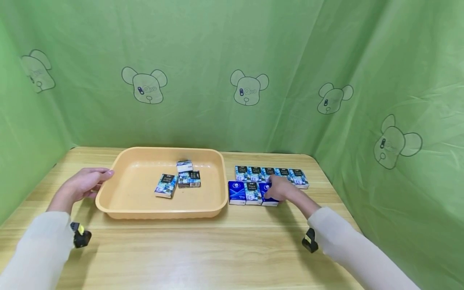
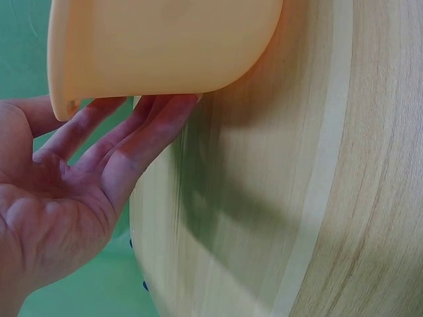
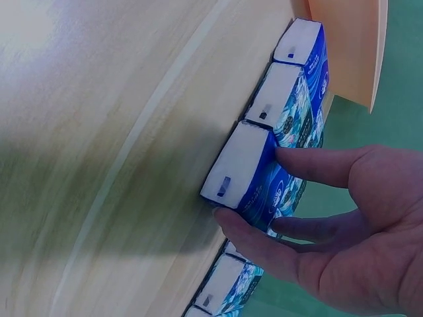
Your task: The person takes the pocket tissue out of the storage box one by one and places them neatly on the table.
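My left hand point(image 1: 81, 183) holds the left edge of a peach plastic tray point(image 1: 163, 212), the thumb over the rim and the fingers against the outer wall underneath. At the right end of the front row, my right hand point(image 1: 282, 188) pinches a dark blue tissue pack point(image 3: 238, 165) between thumb and fingers. That pack still lies against its neighbour, a floral tissue pack point(image 1: 253, 192). Another dark blue tissue pack point(image 1: 237, 191) forms the row's left end, close to the tray. Inside the tray lie three loose floral packs, one flat point(image 1: 166, 185).
Behind the front row stretches a row of several floral packs point(image 1: 256, 174), partly hidden by my right hand. Everything sits on a wooden table point(image 1: 188, 253). A green curtain point(image 1: 203, 48) with bear-head drawings encloses the back and sides.
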`<state>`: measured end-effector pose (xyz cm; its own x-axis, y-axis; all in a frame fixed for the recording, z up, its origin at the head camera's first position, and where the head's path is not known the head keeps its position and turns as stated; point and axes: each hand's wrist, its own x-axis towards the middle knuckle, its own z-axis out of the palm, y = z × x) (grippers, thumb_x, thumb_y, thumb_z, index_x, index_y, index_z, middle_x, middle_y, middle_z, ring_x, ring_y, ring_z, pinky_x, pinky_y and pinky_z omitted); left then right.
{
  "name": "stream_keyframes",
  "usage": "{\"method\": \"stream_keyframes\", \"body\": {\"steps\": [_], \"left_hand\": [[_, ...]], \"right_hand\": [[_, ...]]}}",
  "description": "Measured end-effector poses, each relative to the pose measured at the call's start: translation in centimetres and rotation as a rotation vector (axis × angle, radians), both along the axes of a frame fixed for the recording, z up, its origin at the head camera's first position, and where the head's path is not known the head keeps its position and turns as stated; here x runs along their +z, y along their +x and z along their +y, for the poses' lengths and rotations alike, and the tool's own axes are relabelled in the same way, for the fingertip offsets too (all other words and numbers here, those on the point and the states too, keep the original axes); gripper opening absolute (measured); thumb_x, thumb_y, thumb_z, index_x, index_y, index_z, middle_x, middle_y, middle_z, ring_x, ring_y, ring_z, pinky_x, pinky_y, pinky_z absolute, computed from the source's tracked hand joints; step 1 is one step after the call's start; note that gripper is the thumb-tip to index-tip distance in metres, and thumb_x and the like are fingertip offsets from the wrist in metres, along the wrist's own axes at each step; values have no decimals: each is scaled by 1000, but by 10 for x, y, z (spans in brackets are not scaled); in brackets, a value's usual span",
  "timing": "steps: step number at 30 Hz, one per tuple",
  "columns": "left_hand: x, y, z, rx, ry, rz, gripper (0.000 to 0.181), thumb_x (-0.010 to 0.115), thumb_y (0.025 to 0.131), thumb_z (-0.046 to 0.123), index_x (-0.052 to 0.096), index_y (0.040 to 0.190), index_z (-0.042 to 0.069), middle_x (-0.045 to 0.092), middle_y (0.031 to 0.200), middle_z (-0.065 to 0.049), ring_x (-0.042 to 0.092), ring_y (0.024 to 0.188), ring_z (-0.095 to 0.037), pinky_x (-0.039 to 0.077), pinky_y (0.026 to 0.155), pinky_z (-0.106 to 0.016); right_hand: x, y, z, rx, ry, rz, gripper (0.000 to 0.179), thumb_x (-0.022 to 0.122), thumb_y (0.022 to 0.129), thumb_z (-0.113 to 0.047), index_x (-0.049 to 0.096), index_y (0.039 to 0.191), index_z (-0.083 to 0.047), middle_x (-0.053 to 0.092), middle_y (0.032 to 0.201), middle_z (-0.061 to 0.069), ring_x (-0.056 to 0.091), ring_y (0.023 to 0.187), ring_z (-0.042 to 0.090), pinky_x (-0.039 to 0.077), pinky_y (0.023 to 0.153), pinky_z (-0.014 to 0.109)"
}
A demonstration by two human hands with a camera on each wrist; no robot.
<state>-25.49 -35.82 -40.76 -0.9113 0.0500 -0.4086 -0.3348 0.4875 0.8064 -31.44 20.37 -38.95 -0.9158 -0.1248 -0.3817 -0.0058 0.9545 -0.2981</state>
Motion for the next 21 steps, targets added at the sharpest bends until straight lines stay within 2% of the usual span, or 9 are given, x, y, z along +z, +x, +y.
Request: {"method": "stream_keyframes", "body": {"steps": [3, 7, 9, 14, 21], "left_hand": [[0, 0, 0, 1, -4, -1, 75, 39, 109, 41, 12, 158, -8, 52, 139, -32, 65, 91, -9, 61, 78, -33], [-1, -1, 0, 3, -9, -4, 75, 39, 109, 42, 12, 158, -8, 46, 144, -35, 65, 92, -10, 61, 79, -33], [-1, -1, 0, 4, -7, -5, 75, 39, 109, 42, 12, 158, -8, 44, 145, -35, 65, 92, -10, 61, 79, -33], [-1, -1, -1, 5, -6, -3, 75, 39, 109, 42, 12, 158, -8, 45, 144, -35, 65, 92, -10, 61, 79, -33], [0, -1, 0, 3, -12, -4, 75, 39, 109, 42, 13, 158, -8, 53, 136, -30, 64, 92, -11, 60, 78, -33]], "right_hand": [[2, -1, 0, 20, 27, 8, 76, 72, 92, -17, 33, 151, 12, 47, 146, 35, 68, 87, 29, 59, 74, 39], [4, -2, 0, 43, 59, 37, 76, 71, 92, -21, 34, 149, 13, 46, 147, 34, 59, 119, 41, 55, 94, 47], [4, -3, -1, 39, 57, 55, 77, 70, 94, -23, 33, 150, 13, 43, 150, 34, 52, 129, 47, 50, 104, 54], [10, -5, -9, 27, 54, 105, 77, 65, 98, -27, 29, 153, 12, 39, 153, 34, 49, 133, 49, 44, 110, 58], [18, -4, -24, 35, 27, 136, 70, 63, 99, -27, 34, 152, 10, 44, 151, 32, 49, 133, 49, 45, 109, 58]]}}
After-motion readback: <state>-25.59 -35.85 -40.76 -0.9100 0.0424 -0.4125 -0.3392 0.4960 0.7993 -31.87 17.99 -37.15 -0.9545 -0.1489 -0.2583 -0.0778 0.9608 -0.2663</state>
